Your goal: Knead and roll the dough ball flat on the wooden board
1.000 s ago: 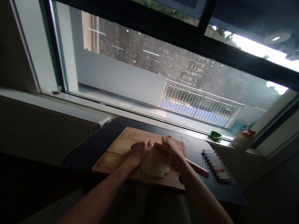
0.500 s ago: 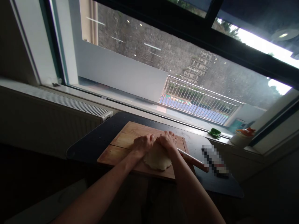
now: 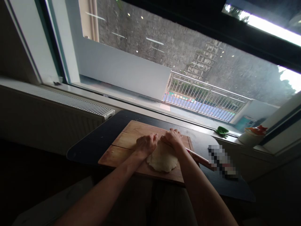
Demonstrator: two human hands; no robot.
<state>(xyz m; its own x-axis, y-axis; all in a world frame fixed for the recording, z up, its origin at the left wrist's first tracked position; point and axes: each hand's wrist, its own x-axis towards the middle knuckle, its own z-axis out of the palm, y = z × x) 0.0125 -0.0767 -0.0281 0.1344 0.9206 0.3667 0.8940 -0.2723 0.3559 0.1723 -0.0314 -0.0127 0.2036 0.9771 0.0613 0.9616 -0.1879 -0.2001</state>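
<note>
A pale, flattened round of dough [image 3: 162, 160] lies on a wooden cutting board [image 3: 119, 142]. My left hand [image 3: 147, 144] is closed at the dough's upper left edge, its knuckles up and its fingertips mostly hidden. Over the far right edge, my right hand [image 3: 172, 137] has its fingers curled round the dough. The two hands are a small gap apart. Partly behind my right forearm, a rolling pin [image 3: 202, 160] slants off the board's right side, touched by neither hand's fingers.
Under the board is a dark table [image 3: 87, 141] against the windowsill. A blurred-out object [image 3: 223, 161] lies on its right side. On the sill stand a green leaf-shaped item [image 3: 221, 131] and a white pot [image 3: 251, 138] with an orange top. A radiator [image 3: 58, 100] is at left.
My view has shifted slightly, so the table and sill items appear farther right. Both hands stay at the dough, with slightly more of it showing between my forearms.
</note>
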